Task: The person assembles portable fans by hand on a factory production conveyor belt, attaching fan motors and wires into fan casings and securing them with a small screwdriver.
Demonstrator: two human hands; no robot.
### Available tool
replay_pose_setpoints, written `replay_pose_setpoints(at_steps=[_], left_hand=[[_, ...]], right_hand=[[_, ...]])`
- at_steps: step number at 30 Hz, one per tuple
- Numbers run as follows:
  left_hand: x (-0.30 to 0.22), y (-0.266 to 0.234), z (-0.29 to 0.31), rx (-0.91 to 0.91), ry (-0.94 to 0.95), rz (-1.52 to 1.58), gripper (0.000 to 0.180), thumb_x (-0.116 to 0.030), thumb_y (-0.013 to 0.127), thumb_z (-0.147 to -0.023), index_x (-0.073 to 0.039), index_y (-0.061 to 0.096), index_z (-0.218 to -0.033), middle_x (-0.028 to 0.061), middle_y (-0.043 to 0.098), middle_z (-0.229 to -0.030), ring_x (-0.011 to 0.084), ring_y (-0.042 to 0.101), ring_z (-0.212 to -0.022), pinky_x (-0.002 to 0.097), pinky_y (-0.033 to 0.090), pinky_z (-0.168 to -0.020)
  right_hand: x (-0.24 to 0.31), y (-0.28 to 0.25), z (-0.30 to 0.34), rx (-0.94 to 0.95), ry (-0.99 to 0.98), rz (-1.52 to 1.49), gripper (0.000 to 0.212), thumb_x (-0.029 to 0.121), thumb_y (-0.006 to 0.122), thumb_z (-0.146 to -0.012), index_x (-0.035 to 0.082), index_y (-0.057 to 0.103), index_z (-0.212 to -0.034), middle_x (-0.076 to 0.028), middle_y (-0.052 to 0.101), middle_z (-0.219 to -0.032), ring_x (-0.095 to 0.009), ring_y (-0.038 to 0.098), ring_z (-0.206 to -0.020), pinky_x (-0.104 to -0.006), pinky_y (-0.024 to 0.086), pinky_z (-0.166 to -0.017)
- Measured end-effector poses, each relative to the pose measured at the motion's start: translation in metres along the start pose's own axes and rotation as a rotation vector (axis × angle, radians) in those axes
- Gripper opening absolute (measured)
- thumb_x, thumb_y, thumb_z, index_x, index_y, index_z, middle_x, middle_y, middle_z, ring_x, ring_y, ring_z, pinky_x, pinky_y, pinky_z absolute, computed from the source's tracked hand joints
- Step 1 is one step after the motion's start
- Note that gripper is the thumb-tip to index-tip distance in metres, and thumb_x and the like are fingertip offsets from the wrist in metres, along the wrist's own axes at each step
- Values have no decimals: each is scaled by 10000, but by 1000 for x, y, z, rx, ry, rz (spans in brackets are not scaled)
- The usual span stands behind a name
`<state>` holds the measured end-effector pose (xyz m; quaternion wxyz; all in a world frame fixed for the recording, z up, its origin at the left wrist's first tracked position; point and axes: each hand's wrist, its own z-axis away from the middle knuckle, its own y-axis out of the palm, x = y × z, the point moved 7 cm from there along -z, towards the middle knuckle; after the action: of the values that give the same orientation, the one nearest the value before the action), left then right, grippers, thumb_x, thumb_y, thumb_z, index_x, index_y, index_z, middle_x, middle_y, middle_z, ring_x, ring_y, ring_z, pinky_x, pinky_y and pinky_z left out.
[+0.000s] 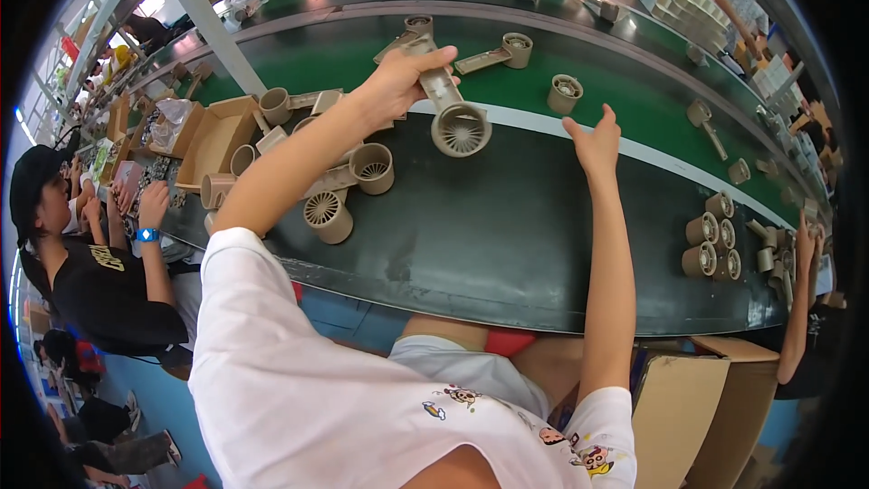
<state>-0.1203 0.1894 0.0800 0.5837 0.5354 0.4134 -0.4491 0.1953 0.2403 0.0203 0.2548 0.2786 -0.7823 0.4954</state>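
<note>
My left hand (pixel 396 83) is closed around the handle of a beige plastic housing (pixel 461 129), lifted above the bench edge. Its round barrel faces me and shows radial vanes inside. Just beyond that hand is another beige piece with a round end (pixel 418 24); whether I touch it I cannot tell. My right hand (pixel 597 143) holds nothing, thumb and forefinger apart. In front of it a short round beige housing (pixel 566 92) stands on the green conveyor belt (pixel 507 81). A handled housing (pixel 516 50) lies farther back on the belt.
Several beige housings (pixel 372 168) crowd the dark worktop (pixel 471 226) at left, beside a cardboard tray (pixel 217 131). A group of round housings (pixel 701 228) stands at right. An open carton (pixel 679 412) is at lower right. Co-workers sit on both sides.
</note>
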Motion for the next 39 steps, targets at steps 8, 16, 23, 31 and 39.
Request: replay_pose_setpoints(at_steps=[8, 16, 23, 31, 39], left_hand=[[-11, -7, 68, -294, 25, 502, 231, -215, 438, -1020, 14, 439, -987, 163, 503, -1012, 350, 585, -1001, 503, 518, -941], [21, 7, 120, -296, 73, 643, 154, -88, 547, -942, 5, 467, -1035, 136, 563, -982, 309, 612, -992, 471, 512, -919], [107, 29, 159, -469, 235, 601, 309, 15, 607, -875, -53, 454, -1135, 112, 591, -988, 272, 631, -950, 399, 531, -833], [119, 33, 177, -517, 191, 266, 659, 41, 712, -781, -86, 331, -1304, 101, 572, -1069, 205, 624, -911, 338, 567, -741], [121, 40, 180, -388, 111, -154, 398, 21, 737, -770, 0, 521, -1104, 73, 594, -957, 113, 569, -882, 249, 499, -722]], right_hand=[[35, 60, -34, 134, 101, 137, 1083, 528, 789, -661, 396, 108, -1493, -262, 345, -1332, -441, 467, -1155, -504, 455, -905], [23, 80, -46, 54, -90, 0, 436, 228, 740, -702, 207, 654, -1129, -182, 537, -1130, -354, 523, -1090, -426, 481, -891], [75, -51, 45, -106, -304, -66, 818, 99, 758, -686, 114, 380, -1411, -208, 492, -1163, -347, 522, -1049, -403, 448, -933], [22, -100, 157, 124, 104, -531, 679, -53, 761, -616, 55, 537, -1249, -85, 595, -1091, -185, 601, -1002, -291, 476, -896], [32, -95, 188, 165, -43, -304, 586, -85, 694, -641, 109, 605, -1186, -108, 548, -1111, -279, 587, -989, -347, 485, -860]])
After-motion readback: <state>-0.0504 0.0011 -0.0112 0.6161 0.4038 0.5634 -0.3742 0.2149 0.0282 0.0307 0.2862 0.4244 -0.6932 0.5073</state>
